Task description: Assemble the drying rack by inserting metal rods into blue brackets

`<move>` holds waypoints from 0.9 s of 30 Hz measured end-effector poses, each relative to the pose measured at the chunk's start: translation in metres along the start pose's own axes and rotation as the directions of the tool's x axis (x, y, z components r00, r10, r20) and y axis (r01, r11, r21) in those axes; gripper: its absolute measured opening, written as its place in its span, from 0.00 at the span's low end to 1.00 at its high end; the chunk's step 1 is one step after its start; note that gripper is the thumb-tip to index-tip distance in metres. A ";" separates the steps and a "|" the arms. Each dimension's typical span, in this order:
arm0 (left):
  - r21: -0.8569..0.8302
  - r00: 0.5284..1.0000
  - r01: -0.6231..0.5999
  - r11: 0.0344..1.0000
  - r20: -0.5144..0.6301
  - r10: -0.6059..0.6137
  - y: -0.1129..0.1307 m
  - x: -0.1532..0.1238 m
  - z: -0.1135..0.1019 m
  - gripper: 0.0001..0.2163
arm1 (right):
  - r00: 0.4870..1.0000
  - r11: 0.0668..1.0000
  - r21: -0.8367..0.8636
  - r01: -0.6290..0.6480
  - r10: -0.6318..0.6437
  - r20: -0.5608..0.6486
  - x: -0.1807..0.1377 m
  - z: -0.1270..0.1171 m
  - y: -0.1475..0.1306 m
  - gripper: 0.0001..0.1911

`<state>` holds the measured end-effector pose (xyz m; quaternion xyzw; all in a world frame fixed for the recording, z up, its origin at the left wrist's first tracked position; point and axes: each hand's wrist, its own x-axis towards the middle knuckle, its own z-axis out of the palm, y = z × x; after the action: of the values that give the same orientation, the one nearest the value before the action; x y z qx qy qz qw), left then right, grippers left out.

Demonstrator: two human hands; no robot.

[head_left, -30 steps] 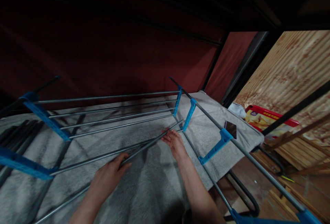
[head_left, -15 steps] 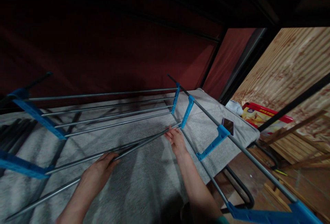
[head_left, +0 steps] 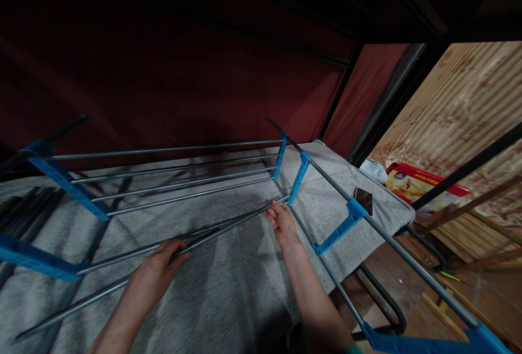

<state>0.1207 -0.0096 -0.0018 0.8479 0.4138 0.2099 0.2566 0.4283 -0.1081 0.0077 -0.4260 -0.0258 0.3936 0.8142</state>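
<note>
A loose grey metal tube [head_left: 87,303] slants across the front of a half-built rack with blue plastic brackets. My left hand [head_left: 161,264] is closed around its middle. My right hand [head_left: 281,221] pinches the tube near its far right end, close to a blue bracket [head_left: 299,178] on the right side frame. Just behind runs another tube [head_left: 122,256], which starts at the blue bracket [head_left: 44,261] on the left and almost meets the held one at the right. Several fitted tubes [head_left: 191,196] span the back brackets. The held tube's left end points free toward the lower left.
The rack lies on a grey fleece blanket [head_left: 228,289]. Several dark tubes [head_left: 32,223] are piled at the left. A phone [head_left: 364,200] rests at the right, with a red and yellow box [head_left: 424,182] beyond. Wooden slatted furniture [head_left: 468,234] stands on the floor.
Both hands keep their hold on the tube. Its right end is slightly lower and closer to the bracket on the right side. The whole view has shifted a little.
</note>
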 end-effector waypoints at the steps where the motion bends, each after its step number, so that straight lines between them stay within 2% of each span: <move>1: -0.003 1.000 -0.012 1.000 -0.009 0.012 -0.003 0.001 0.001 0.15 | 1.000 1.000 0.002 0.003 -0.003 0.000 0.000 0.000 0.000 0.13; 6: -0.006 1.000 0.013 1.000 0.005 -0.013 -0.011 0.002 0.007 0.19 | 1.000 1.000 0.016 0.002 -0.002 -0.015 0.002 -0.002 -0.001 0.13; 10: -0.078 0.992 0.101 0.992 0.078 -0.094 -0.003 -0.001 0.004 0.20 | 0.998 1.000 0.026 -0.002 0.003 -0.066 0.003 -0.004 -0.001 0.12; 14: -0.089 0.986 0.105 0.990 0.139 -0.092 -0.001 -0.002 0.002 0.18 | 0.996 1.000 0.021 -0.001 0.003 -0.091 0.003 -0.004 -0.001 0.12; 20: -0.104 0.990 0.063 0.993 0.129 -0.050 -0.009 0.000 0.007 0.17 | 0.996 1.000 0.003 0.029 -0.028 -0.081 0.003 -0.005 -0.004 0.11; 27: -0.151 0.984 0.129 0.980 0.140 -0.108 -0.001 -0.002 0.007 0.21 | 0.996 0.999 0.005 0.038 -0.037 -0.077 0.003 -0.008 -0.005 0.11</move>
<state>0.1231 -0.0122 -0.0075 0.8103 0.4279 0.1705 0.3622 0.4366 -0.1127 0.0055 -0.4378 -0.0012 0.3616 0.8231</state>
